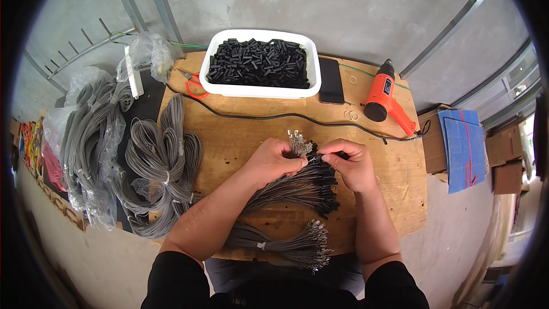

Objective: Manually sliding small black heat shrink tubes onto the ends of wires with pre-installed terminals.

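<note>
My left hand [273, 161] is closed around grey cables whose bare metal terminals [298, 144] stick up above the fingers. Just to its right, the fingers of my right hand [353, 167] pinch a small black sleeve at a cable end. Below both hands, a fan of grey cables [291, 190] lies on the wooden table, many of its ends covered by black sleeves [327, 193]. Nearer to me rests another tied cable bundle [286, 244] with uncovered metal terminals. A white tub [260, 92] full of short black sleeves [257, 63] stands beyond my hands.
An orange heat gun [378, 100] lies at the far right; its black cord [280, 116] crosses the table. Beside the tub are a dark phone [330, 80] and red-handled cutters [194, 86]. Large cable coils [163, 149] and plastic-wrapped bundles [91, 131] occupy the left.
</note>
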Demonstrator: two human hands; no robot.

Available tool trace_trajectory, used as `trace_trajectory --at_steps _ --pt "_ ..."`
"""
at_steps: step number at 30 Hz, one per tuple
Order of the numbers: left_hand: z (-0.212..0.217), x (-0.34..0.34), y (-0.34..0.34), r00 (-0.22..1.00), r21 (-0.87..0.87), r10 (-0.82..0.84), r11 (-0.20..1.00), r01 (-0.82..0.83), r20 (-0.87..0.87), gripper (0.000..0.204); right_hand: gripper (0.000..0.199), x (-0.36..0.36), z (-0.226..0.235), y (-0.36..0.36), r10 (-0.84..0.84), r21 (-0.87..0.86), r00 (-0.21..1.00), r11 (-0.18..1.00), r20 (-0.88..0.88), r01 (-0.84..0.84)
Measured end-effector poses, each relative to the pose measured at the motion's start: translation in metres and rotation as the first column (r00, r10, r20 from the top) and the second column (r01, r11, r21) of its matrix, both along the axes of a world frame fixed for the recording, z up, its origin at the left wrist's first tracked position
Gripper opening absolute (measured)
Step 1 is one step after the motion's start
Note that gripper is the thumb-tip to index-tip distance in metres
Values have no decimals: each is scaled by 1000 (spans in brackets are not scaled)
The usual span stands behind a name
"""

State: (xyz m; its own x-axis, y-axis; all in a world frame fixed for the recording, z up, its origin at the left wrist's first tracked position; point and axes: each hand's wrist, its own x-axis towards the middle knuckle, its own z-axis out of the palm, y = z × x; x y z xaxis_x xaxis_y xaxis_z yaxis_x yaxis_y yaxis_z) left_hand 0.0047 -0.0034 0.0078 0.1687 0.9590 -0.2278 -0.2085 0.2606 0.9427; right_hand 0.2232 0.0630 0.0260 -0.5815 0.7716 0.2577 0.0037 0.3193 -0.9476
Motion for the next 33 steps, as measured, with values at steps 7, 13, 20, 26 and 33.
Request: trace_trajectory --at_steps 7,13,20,26,33 --pt "1 1 0 998 27 -1 1000 3 -55 15 18 13 -7 12 -84 -692 951 705 -298 -155" --pt "-5 1 0 996 56 -11 998 16 -91 17 13 7 -6 5 1 -783 958 576 -288 -237" --pt "1 1 0 992 25 -30 999 34 -121 10 12 3 -7 2 9 -765 970 613 -244 -198" --pt "-1 1 0 996 18 -35 999 37 -80 11 12 6 -4 5 27 -753 981 638 -190 -163" --pt "3 8 -3 954 178 -9 982 65 -299 16 14 18 -2 19 -120 -712 962 696 -247 -96"
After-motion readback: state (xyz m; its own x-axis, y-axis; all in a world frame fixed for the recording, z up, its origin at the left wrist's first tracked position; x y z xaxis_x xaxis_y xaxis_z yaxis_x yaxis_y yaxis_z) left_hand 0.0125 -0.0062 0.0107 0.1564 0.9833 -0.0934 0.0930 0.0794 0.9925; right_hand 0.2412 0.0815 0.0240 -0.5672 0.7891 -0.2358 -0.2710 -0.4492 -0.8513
